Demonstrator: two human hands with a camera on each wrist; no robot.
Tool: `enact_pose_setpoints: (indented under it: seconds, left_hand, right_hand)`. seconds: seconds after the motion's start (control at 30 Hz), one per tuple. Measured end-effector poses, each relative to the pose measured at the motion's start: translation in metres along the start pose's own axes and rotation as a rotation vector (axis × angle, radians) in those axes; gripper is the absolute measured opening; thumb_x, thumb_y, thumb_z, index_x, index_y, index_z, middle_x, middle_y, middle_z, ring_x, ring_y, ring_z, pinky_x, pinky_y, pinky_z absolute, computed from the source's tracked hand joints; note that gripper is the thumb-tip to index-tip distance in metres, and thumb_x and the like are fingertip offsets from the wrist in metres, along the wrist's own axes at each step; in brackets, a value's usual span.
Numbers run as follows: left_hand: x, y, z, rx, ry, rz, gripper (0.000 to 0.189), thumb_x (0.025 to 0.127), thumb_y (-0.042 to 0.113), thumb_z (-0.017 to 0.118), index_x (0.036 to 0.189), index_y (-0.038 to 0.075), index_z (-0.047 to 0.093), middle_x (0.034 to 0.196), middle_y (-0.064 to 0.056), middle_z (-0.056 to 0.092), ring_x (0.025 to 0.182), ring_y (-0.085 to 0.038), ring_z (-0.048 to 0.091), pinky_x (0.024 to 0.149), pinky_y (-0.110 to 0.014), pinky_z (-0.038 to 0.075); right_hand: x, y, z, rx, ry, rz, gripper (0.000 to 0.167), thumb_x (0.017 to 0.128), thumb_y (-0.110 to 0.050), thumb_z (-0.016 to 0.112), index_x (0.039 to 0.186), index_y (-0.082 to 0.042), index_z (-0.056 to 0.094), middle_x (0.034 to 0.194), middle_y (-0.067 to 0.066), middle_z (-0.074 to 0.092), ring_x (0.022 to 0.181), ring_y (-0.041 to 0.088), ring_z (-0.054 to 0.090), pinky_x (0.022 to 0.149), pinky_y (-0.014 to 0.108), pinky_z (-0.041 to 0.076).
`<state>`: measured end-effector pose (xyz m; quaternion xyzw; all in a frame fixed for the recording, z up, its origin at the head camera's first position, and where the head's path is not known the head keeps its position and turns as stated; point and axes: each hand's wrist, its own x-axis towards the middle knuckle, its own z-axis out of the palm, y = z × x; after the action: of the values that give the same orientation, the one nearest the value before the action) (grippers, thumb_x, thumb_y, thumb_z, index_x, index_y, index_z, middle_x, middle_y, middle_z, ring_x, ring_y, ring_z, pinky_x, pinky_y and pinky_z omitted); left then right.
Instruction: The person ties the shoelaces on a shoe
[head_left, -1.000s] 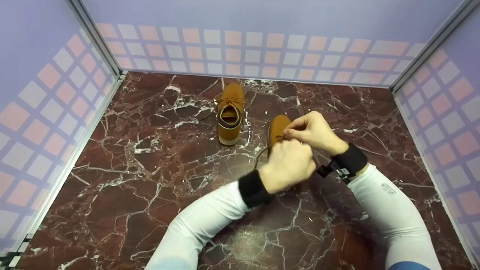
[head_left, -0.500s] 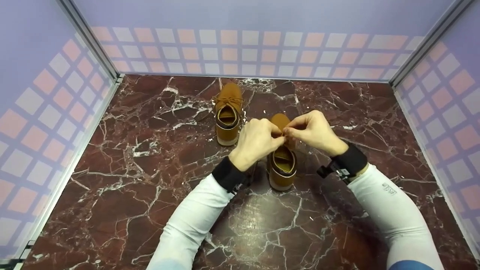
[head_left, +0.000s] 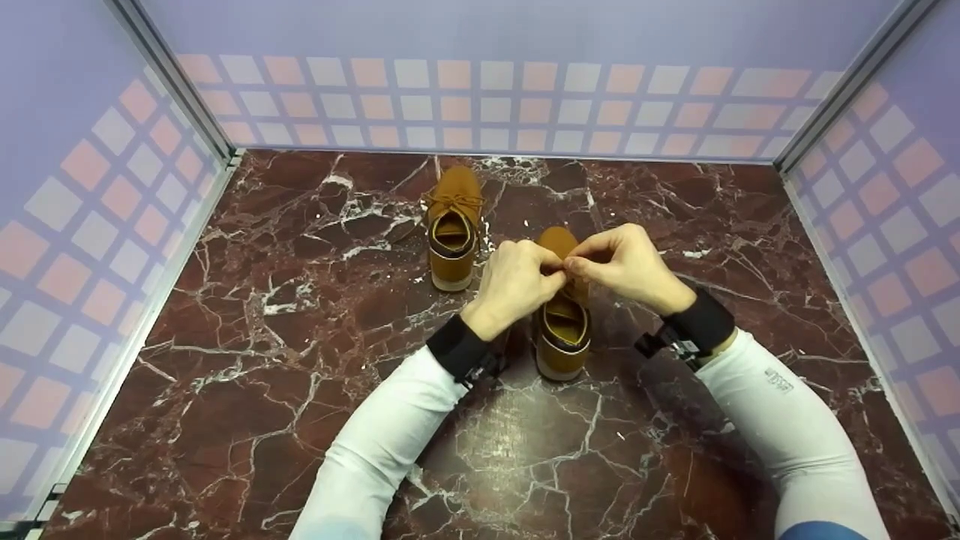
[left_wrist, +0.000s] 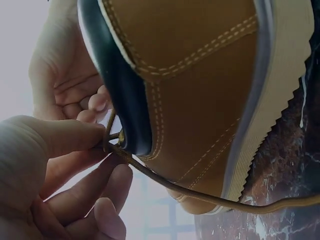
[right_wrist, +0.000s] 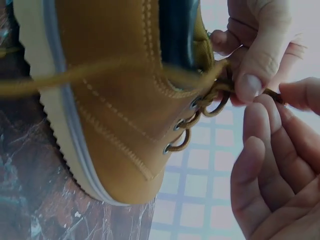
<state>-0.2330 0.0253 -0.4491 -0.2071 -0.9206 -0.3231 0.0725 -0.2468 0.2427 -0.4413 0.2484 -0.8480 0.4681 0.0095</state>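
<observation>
A tan lace-up shoe (head_left: 561, 364) with a dark collar stands on the floor, toe pointing away. Over its lacing my left hand (head_left: 514, 281) pinches the brown shoelace (left_wrist: 185, 192) between thumb and forefinger. My right hand (head_left: 630, 266) meets it from the other side, thumb and finger pinching the lace close to the left fingertips. In the right wrist view, lace loops (right_wrist: 187, 145) run through the metal eyelets. One loose length trails down the shoe's side in the left wrist view. The hands partly cover the lacing in the head view.
A matching tan shoe (head_left: 451, 270), its lace tied in a bow (head_left: 454, 202), stands farther back to the left. Dark red marbled flooring (head_left: 337, 315) lies all around. Lilac panels with pink and white squares (head_left: 495, 105) wall in the back and both sides.
My left hand has moved from over the shoe's heel, up and left to the lacing, where it now pinches the lace beside my right hand. The right hand has barely moved.
</observation>
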Motion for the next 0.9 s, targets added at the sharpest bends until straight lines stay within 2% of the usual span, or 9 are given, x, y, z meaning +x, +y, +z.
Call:
enact_pose_setpoints:
  seconds: [0.17, 0.27, 0.33, 0.47, 0.63, 0.77, 0.9]
  left_hand:
    - [0.002, -0.004, 0.0, -0.027, -0.021, 0.014, 0.011, 0.097, 0.034, 0.084, 0.1, 0.028, 0.093, 0.099, 0.004, 0.089, 0.088, -0.026, 0.083, 0.074, -0.044, 0.064]
    - [0.002, -0.008, 0.0, -0.042, -0.027, 0.014, 0.009, 0.097, 0.032, 0.085, 0.098, 0.027, 0.093, 0.1, 0.005, 0.089, 0.087, -0.023, 0.084, 0.074, -0.041, 0.063]
    - [0.002, -0.009, -0.001, -0.05, -0.022, 0.013, 0.009, 0.097, 0.03, 0.085, 0.098, 0.026, 0.093, 0.101, 0.005, 0.089, 0.086, -0.022, 0.084, 0.073, -0.04, 0.062]
    - [0.003, -0.01, -0.002, -0.062, -0.014, 0.018, 0.01, 0.096, 0.03, 0.086, 0.1, 0.024, 0.093, 0.103, 0.003, 0.09, 0.088, -0.022, 0.085, 0.074, -0.04, 0.063]
    - [0.003, -0.01, -0.003, -0.086, -0.026, 0.013, 0.012, 0.097, 0.032, 0.085, 0.1, 0.024, 0.093, 0.103, 0.004, 0.09, 0.088, -0.022, 0.084, 0.074, -0.039, 0.061]
    - [0.004, -0.011, -0.003, -0.127, -0.039, -0.003, 0.012, 0.097, 0.031, 0.086, 0.102, 0.023, 0.093, 0.105, 0.002, 0.09, 0.089, -0.021, 0.084, 0.074, -0.035, 0.059]
    - [0.005, -0.012, -0.003, -0.166, -0.058, -0.021, 0.013, 0.096, 0.03, 0.087, 0.104, 0.021, 0.093, 0.107, 0.0, 0.09, 0.092, -0.021, 0.084, 0.075, -0.033, 0.059]
  right_hand:
    - [-0.007, 0.008, 0.0, -0.064, -0.073, 0.005, 0.011, 0.095, -0.02, 0.093, 0.094, -0.009, 0.091, 0.087, 0.011, 0.087, 0.062, -0.001, 0.067, 0.056, 0.013, 0.052]
    - [-0.01, 0.011, 0.002, -0.138, -0.146, -0.01, 0.013, 0.089, -0.022, 0.098, 0.092, -0.012, 0.09, 0.086, 0.006, 0.087, 0.065, 0.001, 0.069, 0.06, 0.013, 0.054]
    - [-0.01, 0.011, 0.003, -0.199, -0.167, -0.041, 0.013, 0.086, -0.02, 0.099, 0.09, -0.013, 0.089, 0.085, 0.003, 0.087, 0.067, 0.002, 0.069, 0.063, 0.013, 0.055]
    - [-0.01, 0.01, 0.004, -0.277, -0.146, -0.093, 0.009, 0.085, -0.011, 0.096, 0.086, -0.012, 0.087, 0.08, 0.002, 0.085, 0.067, 0.001, 0.067, 0.065, 0.01, 0.051]
    - [-0.011, 0.011, 0.002, -0.306, -0.134, -0.111, 0.006, 0.086, -0.006, 0.088, 0.083, -0.012, 0.086, 0.074, 0.002, 0.082, 0.06, 0.001, 0.06, 0.06, 0.008, 0.044]
    - [-0.012, 0.012, -0.001, -0.279, -0.114, -0.096, 0.007, 0.087, -0.005, 0.084, 0.082, -0.011, 0.086, 0.072, 0.002, 0.08, 0.058, 0.001, 0.057, 0.057, 0.01, 0.043]
    - [-0.013, 0.012, -0.006, -0.222, -0.081, -0.039, 0.007, 0.087, -0.002, 0.082, 0.084, -0.009, 0.084, 0.074, 0.005, 0.08, 0.058, 0.005, 0.06, 0.054, 0.012, 0.046]
